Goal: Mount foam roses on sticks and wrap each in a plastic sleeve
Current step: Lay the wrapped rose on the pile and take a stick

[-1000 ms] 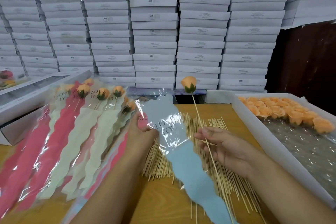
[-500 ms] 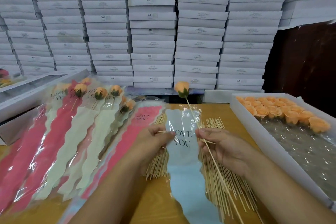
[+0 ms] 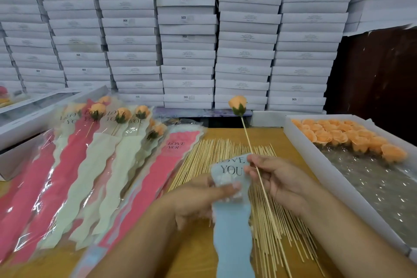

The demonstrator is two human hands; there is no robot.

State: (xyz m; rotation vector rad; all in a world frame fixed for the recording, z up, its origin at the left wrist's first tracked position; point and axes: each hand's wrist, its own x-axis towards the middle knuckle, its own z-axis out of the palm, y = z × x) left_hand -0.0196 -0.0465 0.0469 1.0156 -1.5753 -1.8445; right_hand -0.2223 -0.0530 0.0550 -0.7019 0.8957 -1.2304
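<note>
An orange foam rose point(image 3: 237, 104) with a green base stands on a thin wooden stick point(image 3: 248, 142). My right hand point(image 3: 277, 180) pinches that stick and also touches the top edge of a light blue plastic sleeve point(image 3: 232, 221) printed "LOVE YOU". My left hand point(image 3: 203, 198) pinches the sleeve's upper part between thumb and fingers. The sleeve lies over a pile of bare sticks point(image 3: 225, 156) on the wooden table point(image 3: 191, 255).
Several wrapped roses in pink and cream sleeves point(image 3: 94, 165) lie fanned at the left. A white box point(image 3: 300, 140) of loose orange roses point(image 3: 352, 137) stands at the right. White cartons point(image 3: 187, 36) are stacked along the back.
My left hand brought the blue sleeve from the left to the centre and nearer me. My right hand closed in on the sleeve's top while still holding the rose stick.
</note>
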